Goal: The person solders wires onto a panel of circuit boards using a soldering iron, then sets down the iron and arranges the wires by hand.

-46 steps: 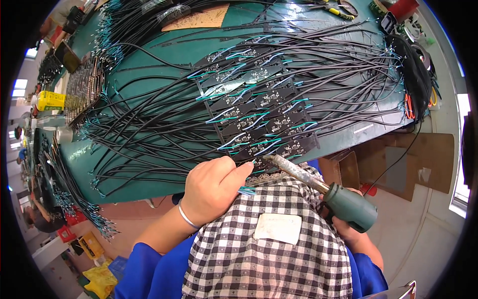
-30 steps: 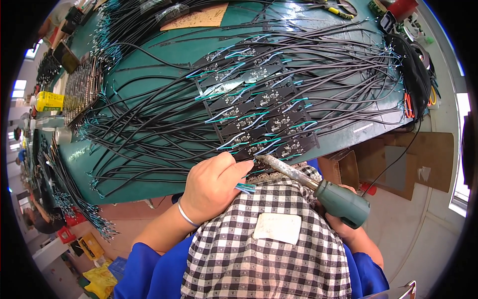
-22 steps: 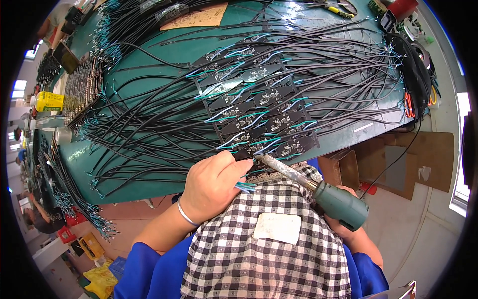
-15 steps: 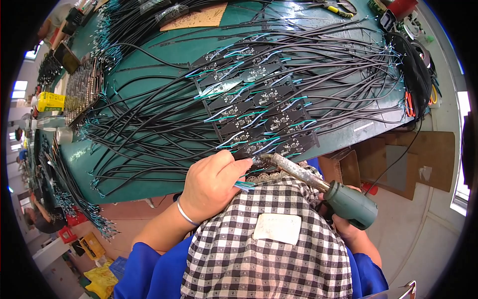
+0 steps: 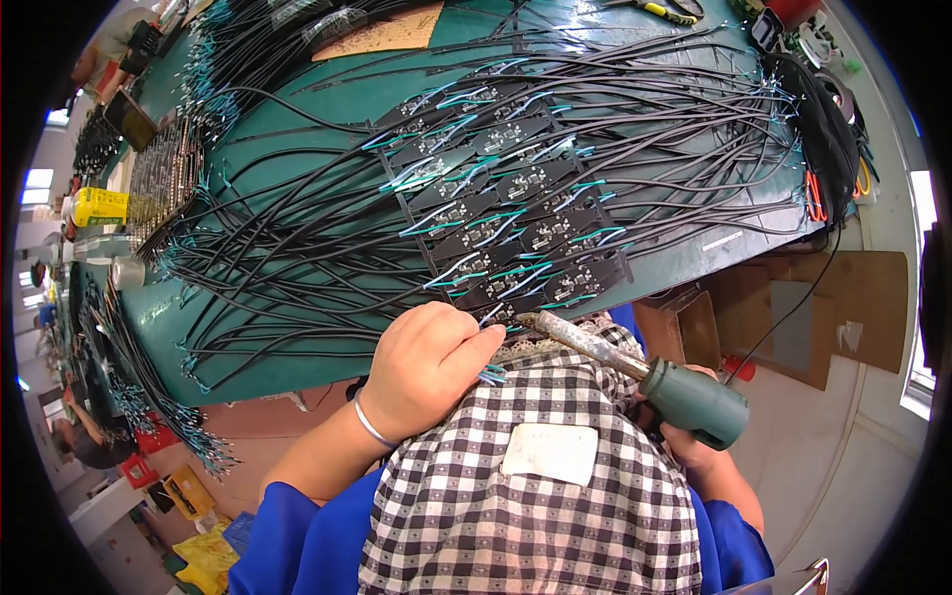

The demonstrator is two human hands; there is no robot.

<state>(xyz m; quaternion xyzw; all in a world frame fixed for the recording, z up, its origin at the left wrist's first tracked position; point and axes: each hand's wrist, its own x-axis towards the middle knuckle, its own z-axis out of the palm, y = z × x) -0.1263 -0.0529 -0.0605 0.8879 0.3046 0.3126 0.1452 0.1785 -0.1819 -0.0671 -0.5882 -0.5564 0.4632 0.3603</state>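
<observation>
My left hand (image 5: 428, 362), a bracelet at its wrist, is closed at the table's near edge, thumb and fingers pinched on thin blue and teal wires (image 5: 492, 375) whose ends stick out below. My right hand (image 5: 686, 446), partly hidden by the handle, grips a soldering iron (image 5: 595, 347) with a green handle. Its bent tip is close to the nearest boards, just right of my left fingertips; whether it touches cannot be told. Ahead lies a panel of black circuit boards (image 5: 531, 182) in two rows, with blue and teal wires across them.
Black cables (image 5: 288, 233) spread left and right of the panel over the green table (image 5: 159, 317). A black bag (image 5: 825, 139) sits at the right edge. Cardboard boxes (image 5: 853, 307) stand below on the right. Pliers (image 5: 669, 12) lie at the back, and a yellow container (image 5: 99, 206) is left.
The board panel has shifted slightly left and away from me. My left fingers have turned a little over the wires, and the iron's tip has moved slightly down.
</observation>
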